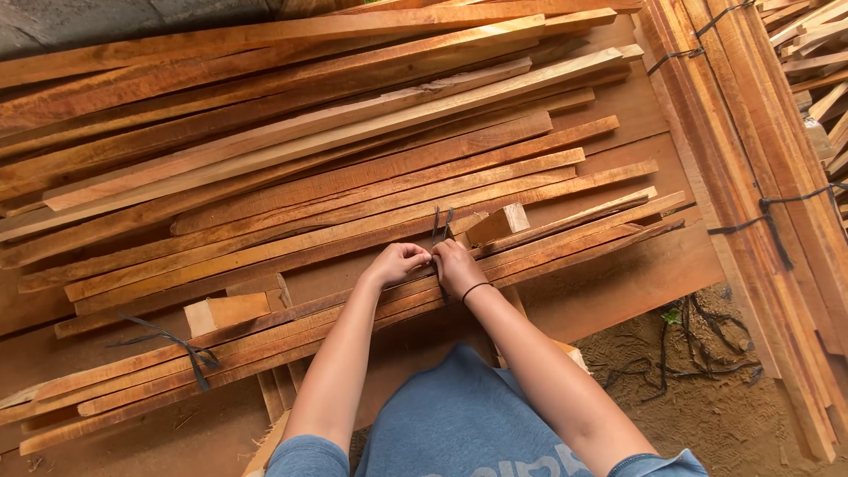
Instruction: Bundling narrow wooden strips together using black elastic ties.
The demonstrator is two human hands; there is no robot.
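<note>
While both hands meet at frame centre, the left hand (pixel 397 263) and right hand (pixel 458 267) sit touching each other, knuckles up, on top of a bundle of thin wood strips (pixel 353 309) that runs from approx 8 o'clock to 2 o'clock across the view. Fingers of both hands curled in and pinching a dark strap (pixel 441 223), whose two loose ends stick up just above the fingertips at 12 o'clock from the hands; exact grip under the fingers can't be seen. Thin black band (pixel 477 288) round the right wrist. Second dark strap (pixel 181 346) already tied round the same bundle at 8 o'clock, well apart from the hands, loose ends lying flat. Short wood block (pixel 499 223) just beside the right hand at 1 o'clock, tilted, resting on the strips. Another short block (pixel 228 311) at 9 o'clock from the left hand, near the bundle. Loose pile of longer strips (pixel 291 132) fills the upper half, 10 to 1 o'clock, lying roughly parallel w/ the bundle, all on a flat brown board (pixel 618 291). Tied stack of strips (pixel 751 168) at 3 o'clock, standing along the right edge, bound w/ dark straps. Dirt ground (pixel 707 397) at 4 o'clock w/ scraps of strap on it. Blue-grey clothing (pixel 459 415) at 6 o'clock between the forearms.
</note>
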